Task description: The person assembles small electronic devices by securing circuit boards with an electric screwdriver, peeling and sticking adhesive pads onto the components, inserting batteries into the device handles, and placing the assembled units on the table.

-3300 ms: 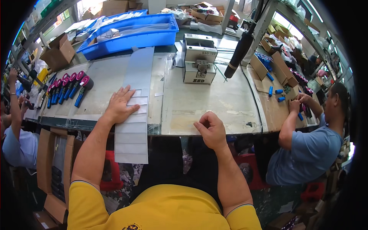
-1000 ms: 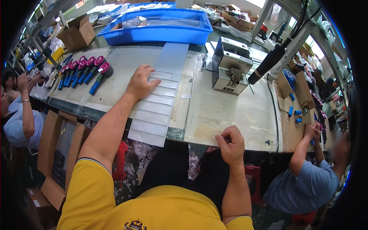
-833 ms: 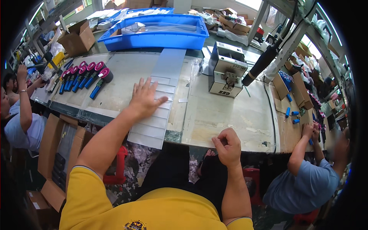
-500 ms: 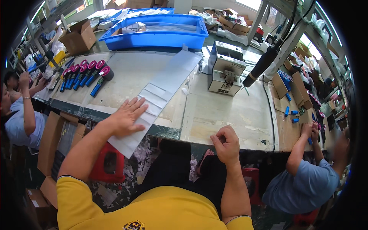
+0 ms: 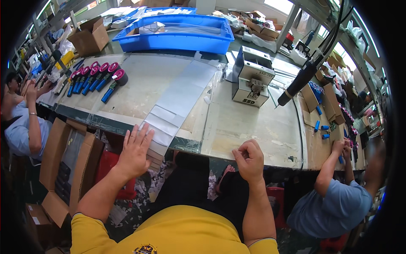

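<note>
My left hand (image 5: pixel 135 153) lies with fingers stretched out on the near end of a long whitish sheet strip (image 5: pixel 185 94), at the front edge of the workbench. Raised cross folds or flat pieces show on the strip just beyond my fingertips. From there the strip runs slantwise to the far right across the bench, and its near end hangs past the edge, partly behind the hand. My right hand (image 5: pixel 249 160) is closed at the bench's front edge, thumb against the curled index finger. Whatever it holds, if anything, is hidden.
A boxy metal machine (image 5: pixel 253 80) stands right of the strip, with a black powered screwdriver (image 5: pixel 298 82) hanging beside it. Several blue-handled tools with pink-rimmed round heads (image 5: pixel 98 78) lie left. Behind is a blue tub (image 5: pixel 175 44). Open cartons (image 5: pixel 69 165) and co-workers flank me.
My left hand has moved toward me, and the strip has slid the same way, farther over the bench edge. My right hand has stayed put. The view has shifted slightly.
</note>
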Demonstrator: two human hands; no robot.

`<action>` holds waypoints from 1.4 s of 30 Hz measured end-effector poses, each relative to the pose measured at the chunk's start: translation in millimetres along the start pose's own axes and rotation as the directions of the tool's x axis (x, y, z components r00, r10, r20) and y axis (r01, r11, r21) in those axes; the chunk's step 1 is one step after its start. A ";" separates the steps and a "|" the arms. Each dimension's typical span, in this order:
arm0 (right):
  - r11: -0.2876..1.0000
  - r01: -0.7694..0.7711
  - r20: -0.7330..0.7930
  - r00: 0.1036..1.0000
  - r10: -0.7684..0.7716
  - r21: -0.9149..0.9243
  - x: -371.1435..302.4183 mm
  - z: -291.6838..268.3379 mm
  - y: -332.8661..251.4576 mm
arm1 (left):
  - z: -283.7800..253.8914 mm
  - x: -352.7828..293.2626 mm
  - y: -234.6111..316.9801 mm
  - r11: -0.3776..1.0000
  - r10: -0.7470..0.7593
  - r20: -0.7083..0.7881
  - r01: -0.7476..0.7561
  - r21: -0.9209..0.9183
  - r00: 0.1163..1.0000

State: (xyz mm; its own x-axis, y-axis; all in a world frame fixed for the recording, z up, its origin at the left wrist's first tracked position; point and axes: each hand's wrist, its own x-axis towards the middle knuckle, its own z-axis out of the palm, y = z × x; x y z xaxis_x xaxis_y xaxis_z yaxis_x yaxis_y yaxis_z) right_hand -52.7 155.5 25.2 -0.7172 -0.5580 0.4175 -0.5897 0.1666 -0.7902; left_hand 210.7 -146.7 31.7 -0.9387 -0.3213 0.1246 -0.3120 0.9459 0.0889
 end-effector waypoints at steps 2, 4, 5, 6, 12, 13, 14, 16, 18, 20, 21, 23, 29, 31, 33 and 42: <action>1.000 -0.003 -0.004 1.000 0.003 -0.001 0.0 0.7 -0.8 | 7.8 -9.5 -10.1 0.999 0.018 -0.061 -0.015 0.047 0.998; 1.000 -0.002 -0.005 1.000 0.002 0.003 0.8 2.6 -1.3 | 9.4 -21.0 -14.5 0.997 0.025 -0.091 -0.018 0.075 0.996; 1.000 0.001 0.000 1.000 -0.001 -0.008 1.3 3.4 -1.3 | 6.8 -28.1 -15.4 0.997 -0.024 -0.159 0.012 -0.076 0.987; 1.000 0.002 0.003 1.000 -0.002 -0.023 0.4 3.1 -1.1 | 5.0 -35.5 -15.3 0.973 -0.080 -0.217 0.029 -0.229 0.973; 0.982 0.083 0.037 0.996 -0.078 -0.167 -1.3 4.8 -3.1 | 39.2 -51.6 7.8 0.317 -0.687 -0.054 0.232 -0.919 0.725; 0.972 0.109 0.045 0.994 -0.101 -0.209 -1.7 5.5 -3.8 | 43.6 -52.6 10.2 0.082 -0.772 0.086 0.233 -0.969 0.629; 0.971 0.112 0.048 0.993 -0.104 -0.212 -2.6 4.7 -3.8 | 43.1 -54.3 8.8 0.078 -0.773 0.087 0.231 -0.970 0.628; 0.980 0.087 0.052 0.996 -0.078 -0.178 -4.9 4.7 -3.3 | 37.4 -58.9 -5.6 -0.007 -0.631 0.186 0.233 -0.972 0.753; 0.988 0.060 0.055 0.997 -0.053 -0.142 -6.4 4.2 -4.3 | 26.7 -61.5 -20.6 -0.087 -0.458 0.261 0.250 -0.964 0.850; 0.991 0.043 0.061 0.998 -0.036 -0.128 -6.8 4.1 -7.8 | -14.0 -65.0 -27.5 0.023 -0.335 0.284 0.309 -0.951 0.898; 0.994 0.026 0.071 0.997 -0.019 -0.105 -6.6 4.4 -10.6 | -28.5 -69.4 -38.3 0.022 -0.336 0.286 0.311 -0.950 0.897; 0.998 -0.008 0.095 0.995 0.013 -0.059 -5.2 7.7 -17.1 | -56.3 -79.4 -63.9 0.293 -0.118 0.455 0.469 -0.833 0.883; 0.937 0.348 0.227 0.915 -0.334 -0.021 24.0 55.2 -49.2 | -153.6 -60.5 -67.5 0.834 0.011 0.627 0.338 -0.435 0.779; 0.921 0.388 0.276 0.887 -0.370 -0.012 43.1 69.2 -65.6 | -179.0 -43.1 -54.0 0.956 0.075 0.603 0.115 -0.270 0.794; 0.852 0.507 0.376 0.821 -0.430 -0.133 67.6 86.5 -82.0 | -204.0 -30.4 -36.7 0.991 0.131 0.594 -0.109 -0.073 0.794; 0.786 0.595 0.460 0.752 -0.472 -0.167 154.8 98.5 -139.4 | -311.1 -19.5 20.0 0.790 0.334 0.135 -0.355 0.500 0.933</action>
State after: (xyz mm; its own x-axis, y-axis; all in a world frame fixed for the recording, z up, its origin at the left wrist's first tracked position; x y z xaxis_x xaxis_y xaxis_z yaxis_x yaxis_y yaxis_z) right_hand -45.0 -34.2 155.8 -0.0907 -0.8721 0.4808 -0.9525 -0.0649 -0.2975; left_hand 268.3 -135.5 338.5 -0.9997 0.0218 0.0121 0.0136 0.8838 -0.4677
